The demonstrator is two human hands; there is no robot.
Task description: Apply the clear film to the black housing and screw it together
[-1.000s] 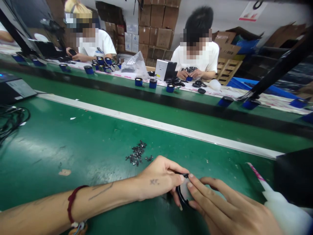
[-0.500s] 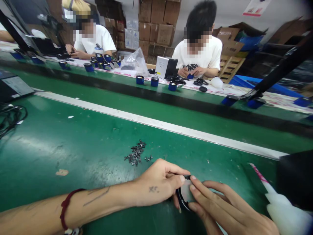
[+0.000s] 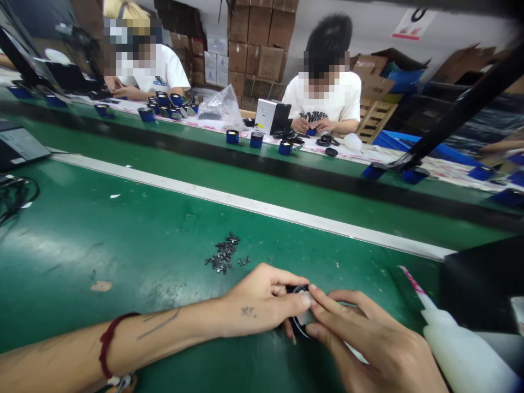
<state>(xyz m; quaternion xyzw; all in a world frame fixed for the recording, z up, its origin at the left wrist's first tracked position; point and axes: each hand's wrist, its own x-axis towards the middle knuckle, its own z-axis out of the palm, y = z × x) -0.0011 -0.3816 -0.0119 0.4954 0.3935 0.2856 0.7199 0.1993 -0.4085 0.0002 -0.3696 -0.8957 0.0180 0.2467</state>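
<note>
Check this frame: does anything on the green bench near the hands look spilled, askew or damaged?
Mostly tidy. The small dark parts lie in a loose scatter on the green bench rather than in a container, and a torn scrap sits at left. Both the left hand and right hand pinch a black ring part; no damage shows.

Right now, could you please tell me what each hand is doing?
Left hand: closed on the black round part.
Right hand: fingertips pinching the same part.
</note>
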